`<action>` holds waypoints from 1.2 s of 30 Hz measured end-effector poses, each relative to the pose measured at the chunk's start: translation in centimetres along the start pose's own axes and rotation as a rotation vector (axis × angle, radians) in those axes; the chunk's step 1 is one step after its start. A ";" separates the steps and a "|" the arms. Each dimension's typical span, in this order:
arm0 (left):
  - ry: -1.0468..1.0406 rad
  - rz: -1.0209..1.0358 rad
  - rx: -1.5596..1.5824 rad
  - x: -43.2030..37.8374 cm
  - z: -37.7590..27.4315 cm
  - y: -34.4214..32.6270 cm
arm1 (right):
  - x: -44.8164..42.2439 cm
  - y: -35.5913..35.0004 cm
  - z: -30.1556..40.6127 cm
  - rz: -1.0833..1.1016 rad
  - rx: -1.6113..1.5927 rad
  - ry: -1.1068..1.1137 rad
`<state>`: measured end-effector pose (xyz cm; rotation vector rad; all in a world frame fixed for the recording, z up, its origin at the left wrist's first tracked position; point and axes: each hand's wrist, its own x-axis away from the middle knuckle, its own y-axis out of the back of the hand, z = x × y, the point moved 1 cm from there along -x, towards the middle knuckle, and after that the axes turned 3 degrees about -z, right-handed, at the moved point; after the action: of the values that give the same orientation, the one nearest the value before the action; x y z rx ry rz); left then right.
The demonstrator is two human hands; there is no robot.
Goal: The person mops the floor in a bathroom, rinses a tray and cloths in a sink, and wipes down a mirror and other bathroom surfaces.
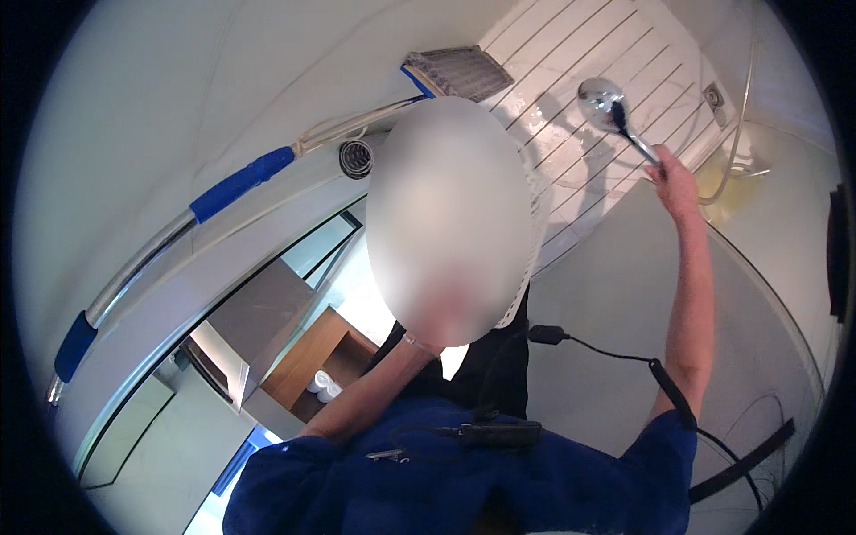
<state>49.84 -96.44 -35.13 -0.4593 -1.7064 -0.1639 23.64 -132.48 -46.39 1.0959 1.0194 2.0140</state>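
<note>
My right hand [674, 180] is stretched forward and grips the handle of a chrome handheld shower head [602, 105]. The head is raised above the wet, grooved white shower floor [588, 40], its shadow falling on the tiles. A pale hose [743, 114] curves down near that hand. My left hand [445, 314] lies under a large blurred patch, so its fingers and whatever it may hold cannot be made out. Beside the patch shows the perforated rim of a white plastic basket [539, 214], mostly hidden by the blur, close to my left hand.
A flat mop with a grey pad [461, 72] leans along the left, its metal pole carrying blue grips [244, 184]. A dark coiled round object [356, 159] sits beside the pole. A floor drain [714, 97] lies far right. Rolled white towels [324, 386] rest in a wooden shelf [314, 361].
</note>
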 end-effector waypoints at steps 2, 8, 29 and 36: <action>0.018 0.027 0.005 1.1 0.3 3.9 | 1.4 -1.8 2.8 0.056 0.035 -0.005; 0.062 0.016 -0.204 0.9 -0.1 14.6 | 9.2 -5.6 12.5 0.186 0.013 0.049; 0.011 -0.089 -0.236 -7.7 3.4 28.1 | 9.4 -27.2 30.2 0.382 0.279 0.189; -0.047 -0.109 -0.169 -9.4 4.0 28.3 | 11.4 -23.9 29.5 0.519 0.122 0.370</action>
<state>58.34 -71.18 -49.15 -0.4981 -1.7723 -0.3813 47.79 -101.49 -51.67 1.1636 1.1343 2.6766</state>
